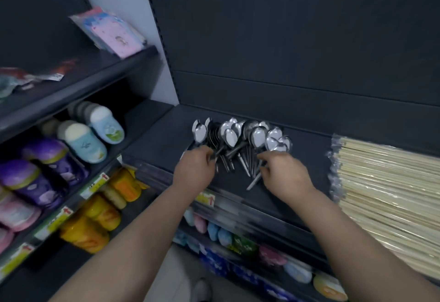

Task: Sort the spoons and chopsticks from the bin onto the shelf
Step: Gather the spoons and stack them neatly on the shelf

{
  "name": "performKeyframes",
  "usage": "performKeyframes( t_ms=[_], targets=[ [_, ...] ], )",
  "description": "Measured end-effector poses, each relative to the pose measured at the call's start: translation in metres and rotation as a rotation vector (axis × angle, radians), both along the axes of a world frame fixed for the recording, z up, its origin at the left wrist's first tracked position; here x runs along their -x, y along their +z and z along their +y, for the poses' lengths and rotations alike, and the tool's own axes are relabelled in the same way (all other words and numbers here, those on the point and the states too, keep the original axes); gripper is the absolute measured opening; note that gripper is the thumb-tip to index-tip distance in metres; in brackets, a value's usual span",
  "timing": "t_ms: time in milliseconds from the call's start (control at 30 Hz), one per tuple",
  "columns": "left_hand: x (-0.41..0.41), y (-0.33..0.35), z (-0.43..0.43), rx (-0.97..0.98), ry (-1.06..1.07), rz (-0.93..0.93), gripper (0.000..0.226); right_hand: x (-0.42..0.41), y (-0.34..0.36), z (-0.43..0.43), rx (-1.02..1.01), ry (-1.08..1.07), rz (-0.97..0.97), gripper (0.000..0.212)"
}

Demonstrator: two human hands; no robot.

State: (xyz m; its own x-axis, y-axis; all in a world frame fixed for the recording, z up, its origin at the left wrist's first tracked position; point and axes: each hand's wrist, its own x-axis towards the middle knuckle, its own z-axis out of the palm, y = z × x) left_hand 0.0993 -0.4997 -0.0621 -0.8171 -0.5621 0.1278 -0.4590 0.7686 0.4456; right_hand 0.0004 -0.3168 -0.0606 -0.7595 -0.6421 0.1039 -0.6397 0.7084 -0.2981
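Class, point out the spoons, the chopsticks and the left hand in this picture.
spoons [231,137], head view, bowl of one spoon mid-pile.
chopsticks [385,182], head view, middle of the bundle.
left hand [192,172], head view, back of the hand.

pink packet [114,33] upper left | blue slippers [106,126] | purple slippers [47,159] | yellow slippers [101,216] below | price tags [95,185]

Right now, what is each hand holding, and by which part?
Each grips spoons by their handles: the left hand the left bunch, the right hand the right bunch.
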Motion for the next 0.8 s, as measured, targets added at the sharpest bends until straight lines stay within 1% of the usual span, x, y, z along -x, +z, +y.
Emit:
performKeyframes(
  t_ms=[67,133,267,333,433,500,600,667,800],
  targets=[
    [0.010,-0.005,-0.037,-0.004,0.004,0.033,0.026,0.003,-0.004,-0.033,0.009,-0.030,0.000,0.029],
    [0.018,-0.009,-0.072,-0.012,0.005,0.015,0.030,0.005,-0.008,-0.064,0.043,-0.037,0.002,0.030],
    [0.034,-0.015,-0.133,-0.103,-0.077,-0.067,0.043,0.008,-0.017,-0.124,0.027,-0.078,-0.028,0.040],
    [0.041,-0.015,-0.150,-0.136,-0.139,-0.117,0.047,0.008,-0.019,-0.144,0.004,-0.102,-0.033,0.045],
    [0.053,-0.015,-0.161,-0.196,-0.196,-0.155,0.052,0.010,-0.022,-0.164,-0.022,-0.129,-0.025,0.054],
    [0.061,-0.018,-0.162,-0.216,-0.223,-0.184,0.058,0.013,-0.026,-0.173,-0.088,-0.133,-0.037,0.060],
    [0.072,-0.023,-0.158,-0.207,-0.273,-0.191,0.055,0.017,-0.033,-0.180,-0.202,-0.143,-0.068,0.066],
    [0.079,-0.025,-0.156,-0.197,-0.297,-0.186,0.055,0.018,-0.037,-0.180,-0.226,-0.169,-0.081,0.065],
    [0.090,-0.027,-0.148,-0.150,-0.328,-0.207,0.062,0.022,-0.041,-0.169,-0.211,-0.212,-0.103,0.060]
  ],
)
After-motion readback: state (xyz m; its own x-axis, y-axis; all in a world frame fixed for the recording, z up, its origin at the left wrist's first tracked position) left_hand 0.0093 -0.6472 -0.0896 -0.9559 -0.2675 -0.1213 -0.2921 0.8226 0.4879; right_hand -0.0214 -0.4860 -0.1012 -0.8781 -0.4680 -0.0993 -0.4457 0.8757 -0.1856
